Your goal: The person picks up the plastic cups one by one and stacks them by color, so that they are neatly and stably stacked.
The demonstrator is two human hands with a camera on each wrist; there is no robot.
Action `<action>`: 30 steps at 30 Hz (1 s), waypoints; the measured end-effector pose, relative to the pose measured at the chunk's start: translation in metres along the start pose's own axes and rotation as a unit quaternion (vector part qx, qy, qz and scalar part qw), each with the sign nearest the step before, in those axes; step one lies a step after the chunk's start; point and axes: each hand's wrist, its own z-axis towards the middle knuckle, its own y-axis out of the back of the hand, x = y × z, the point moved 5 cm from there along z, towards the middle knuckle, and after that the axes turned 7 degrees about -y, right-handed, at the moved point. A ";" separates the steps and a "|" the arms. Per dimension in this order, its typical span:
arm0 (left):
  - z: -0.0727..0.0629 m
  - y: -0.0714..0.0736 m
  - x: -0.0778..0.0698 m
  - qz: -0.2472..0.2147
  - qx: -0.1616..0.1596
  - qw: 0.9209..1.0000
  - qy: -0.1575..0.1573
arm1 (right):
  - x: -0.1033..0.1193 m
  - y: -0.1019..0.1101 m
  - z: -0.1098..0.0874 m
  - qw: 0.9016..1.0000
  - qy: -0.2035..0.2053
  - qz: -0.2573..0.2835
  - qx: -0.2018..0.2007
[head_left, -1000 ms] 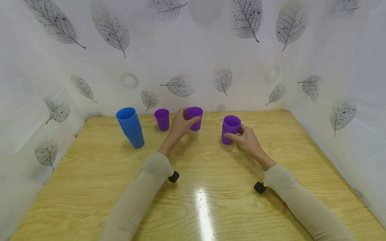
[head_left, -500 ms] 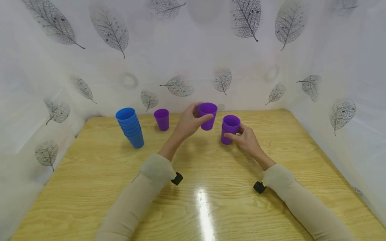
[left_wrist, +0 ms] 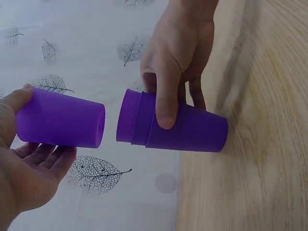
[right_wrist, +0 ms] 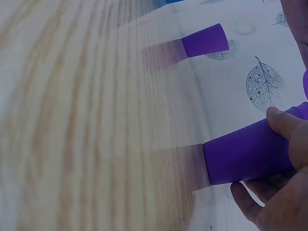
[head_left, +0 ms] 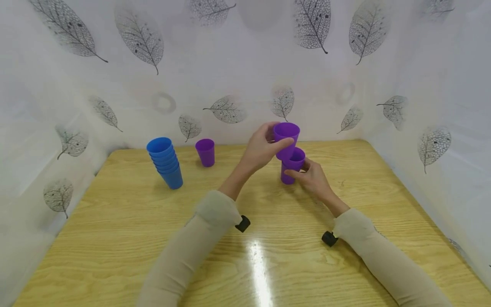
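Observation:
My left hand (head_left: 262, 147) grips a single purple cup (head_left: 285, 135) by its side, raised off the table. That cup hangs upright just above and slightly left of a nested stack of purple cups (head_left: 288, 175). In the left wrist view a small gap separates the held cup (left_wrist: 62, 118) from the rim of the stack (left_wrist: 197, 127). My right hand (head_left: 314, 179) holds the stack around its side, thumb in front, while its base stands on the table. Another purple cup (head_left: 206, 152) stands alone, upright, near the back edge.
A tall nested stack of blue cups (head_left: 166, 162) stands at the left, left of the lone purple cup. The wooden table (head_left: 126, 238) meets a white leaf-printed sheet (head_left: 245, 64) at the back and sides.
My left hand has lifted the purple cup from the table and carried it right, over to the purple stack. The right hand has stayed on the stack.

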 end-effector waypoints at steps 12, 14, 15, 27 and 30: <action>0.012 -0.021 0.005 0.010 -0.010 1.000 0.008 | -0.001 0.000 0.001 1.000 0.001 -0.017 -0.001; 0.012 -0.025 0.007 0.015 -0.009 1.000 0.013 | 0.000 0.000 0.001 1.000 0.001 -0.022 0.000; 0.013 -0.026 0.009 0.017 -0.009 1.000 0.014 | 0.000 0.000 0.001 1.000 0.002 -0.023 0.001; 0.010 -0.035 0.022 0.022 -0.010 0.999 0.036 | 0.002 0.000 -0.001 1.000 0.006 -0.021 0.003; 0.008 -0.037 0.022 0.023 -0.007 0.999 0.040 | 0.002 0.001 -0.002 1.000 0.004 -0.026 -0.002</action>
